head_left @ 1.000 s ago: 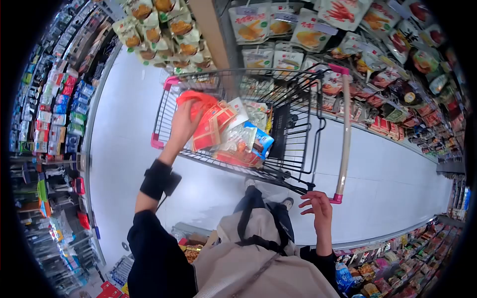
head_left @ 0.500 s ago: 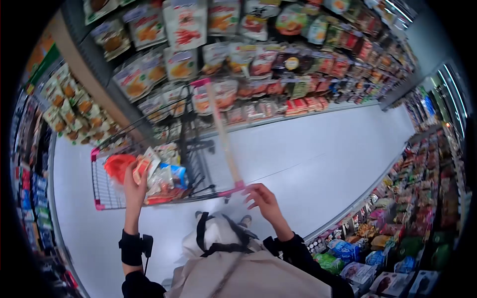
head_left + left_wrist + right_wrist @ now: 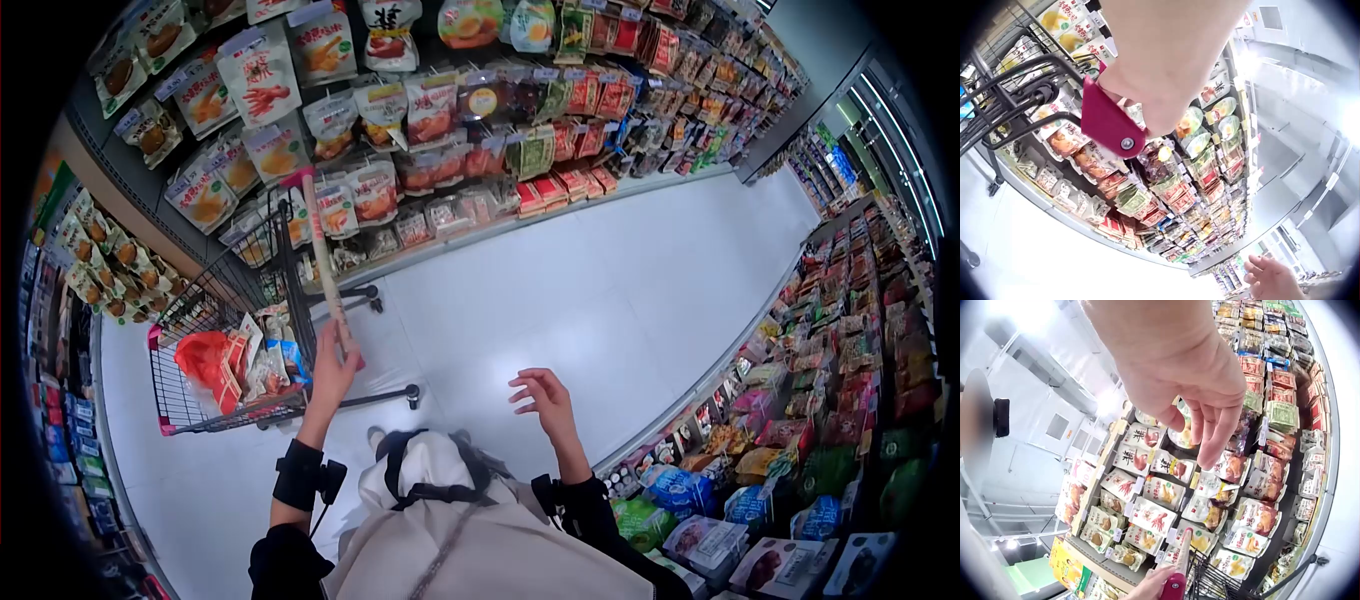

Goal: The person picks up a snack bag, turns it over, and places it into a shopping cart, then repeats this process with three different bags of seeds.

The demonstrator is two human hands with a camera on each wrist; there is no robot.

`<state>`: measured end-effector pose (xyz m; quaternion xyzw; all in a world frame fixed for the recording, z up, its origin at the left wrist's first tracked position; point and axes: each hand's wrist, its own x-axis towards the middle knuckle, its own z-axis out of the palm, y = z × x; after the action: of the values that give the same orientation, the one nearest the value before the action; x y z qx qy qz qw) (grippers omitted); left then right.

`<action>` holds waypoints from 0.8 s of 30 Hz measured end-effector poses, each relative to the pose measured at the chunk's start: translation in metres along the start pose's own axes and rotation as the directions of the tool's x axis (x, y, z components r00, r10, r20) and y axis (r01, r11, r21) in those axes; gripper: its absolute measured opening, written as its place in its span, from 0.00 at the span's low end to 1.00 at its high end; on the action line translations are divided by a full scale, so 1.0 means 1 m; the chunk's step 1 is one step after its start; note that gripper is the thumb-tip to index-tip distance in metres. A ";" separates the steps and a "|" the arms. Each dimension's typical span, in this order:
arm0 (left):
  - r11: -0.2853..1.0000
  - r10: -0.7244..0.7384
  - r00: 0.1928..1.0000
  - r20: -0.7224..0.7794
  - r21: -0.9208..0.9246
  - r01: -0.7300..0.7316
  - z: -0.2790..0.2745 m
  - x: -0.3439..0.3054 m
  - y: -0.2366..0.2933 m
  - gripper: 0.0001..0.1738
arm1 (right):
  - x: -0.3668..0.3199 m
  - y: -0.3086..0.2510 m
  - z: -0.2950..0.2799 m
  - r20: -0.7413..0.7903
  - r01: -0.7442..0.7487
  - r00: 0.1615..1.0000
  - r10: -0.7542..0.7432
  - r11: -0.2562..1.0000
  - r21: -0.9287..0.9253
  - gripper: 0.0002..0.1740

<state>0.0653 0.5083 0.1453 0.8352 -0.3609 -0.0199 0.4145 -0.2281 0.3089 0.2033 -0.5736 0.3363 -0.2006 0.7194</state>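
My left hand [image 3: 332,372] is at the near end of the shopping cart's handle [image 3: 322,250], gripping the bar beside its pink end cap [image 3: 1107,125]. Packets fill part of the cart's basket [image 3: 190,410]: a bright red bag [image 3: 203,357], a red-and-cream packet [image 3: 232,372], a clear-wrapped packet [image 3: 265,372] and a blue packet [image 3: 291,358]. My right hand [image 3: 545,400] hovers over the floor to the right of the cart, its fingers loosely bent and holding nothing. The right wrist view shows that hand [image 3: 1194,394] in front of the shelf of snack bags.
Hanging snack bags [image 3: 260,80] line the shelf beyond the cart. At the right runs a low display of packaged goods [image 3: 770,430], with boxes [image 3: 785,565] at its near end. Pale floor [image 3: 560,280] lies between them. A cart wheel [image 3: 412,397] stands near my feet.
My left hand has left the red-and-cream packet in the basket and moved to the cart handle. The head view has swung right, so the cart sits farther left. My right hand stays empty.
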 end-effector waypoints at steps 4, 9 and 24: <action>0.978 -0.207 0.978 0.039 -0.033 0.208 0.008 0.000 0.019 0.33 | -0.012 0.000 -0.029 -0.065 0.012 0.998 -0.009 0.999 0.046 0.10; 0.974 -0.199 0.980 -0.011 0.106 0.199 0.013 -0.003 0.016 0.33 | -0.013 0.018 -0.059 -0.150 -0.035 0.988 0.045 0.997 0.072 0.11; 0.913 -0.382 0.920 -0.082 0.119 0.390 0.023 0.038 0.045 0.32 | 0.146 -0.023 -0.092 0.037 -0.135 0.990 0.136 0.990 -0.042 0.11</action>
<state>0.0593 0.4520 0.1720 0.9160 -0.1775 -0.0535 0.3558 -0.1905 0.1410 0.1777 -0.5676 0.3642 -0.1331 0.7263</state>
